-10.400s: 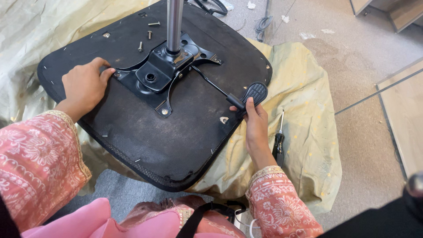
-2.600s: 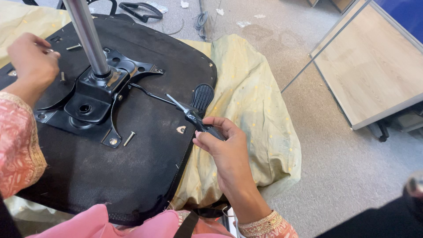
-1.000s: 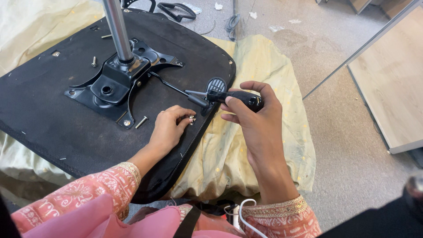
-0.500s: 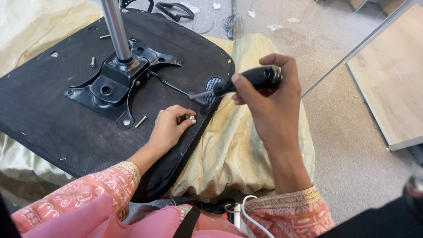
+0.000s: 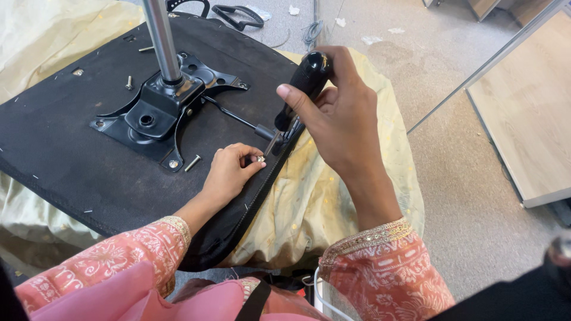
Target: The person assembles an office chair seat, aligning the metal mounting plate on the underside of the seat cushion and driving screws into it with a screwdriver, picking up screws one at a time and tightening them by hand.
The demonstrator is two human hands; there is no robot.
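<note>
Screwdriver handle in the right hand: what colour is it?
Black. The screwdriver handle shows best in the head view, gripped by the right hand.

Chrome post (image 5: 162, 38), black bracket (image 5: 156, 110) block seat centre; near fabric bare.

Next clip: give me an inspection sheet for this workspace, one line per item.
Surface: upturned black seat base lying on a yellowish cloth over grey carpet.
Job's things: black-handled screwdriver, tip down at a small screw near the seat edge; black metal bracket with chrome post.
Clutter: loose screws on the seat.
Hands: right hand grips the screwdriver; left hand steadies the small screw.
Cables: grey coil on the carpet.
Surroundings: wooden panels at right.
</note>
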